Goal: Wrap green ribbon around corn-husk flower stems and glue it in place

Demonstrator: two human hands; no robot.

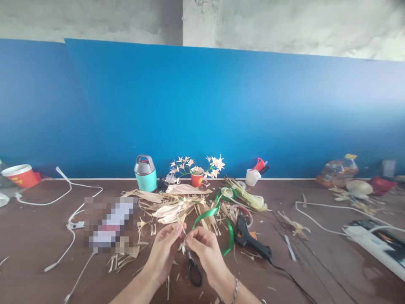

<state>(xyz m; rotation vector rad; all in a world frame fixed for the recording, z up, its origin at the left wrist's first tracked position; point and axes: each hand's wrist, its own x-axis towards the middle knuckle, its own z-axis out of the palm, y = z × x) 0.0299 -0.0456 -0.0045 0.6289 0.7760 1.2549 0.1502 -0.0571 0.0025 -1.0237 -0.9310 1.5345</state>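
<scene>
My left hand (pixel 164 249) and my right hand (pixel 204 249) meet over the brown table (pixel 316 270), fingers pinched together on a small piece of dried straw-coloured leaf (pixel 182 230). Black-handled scissors (pixel 193 268) lie on the table just under my right hand. A green ribbon (pixel 228 228) curls behind and to the right of my right hand. A heap of dried leaf strips (pixel 172 207) lies just beyond both hands.
A black glue gun (pixel 249 238) with its cable lies right of my hands. At the back stand a teal flask (pixel 145 173), an orange pot of straw flowers (pixel 196 171), a white cup (pixel 252 176) and a red cup (pixel 20 175). White cables (pixel 71 219) run left; a power strip (pixel 376 245) sits right.
</scene>
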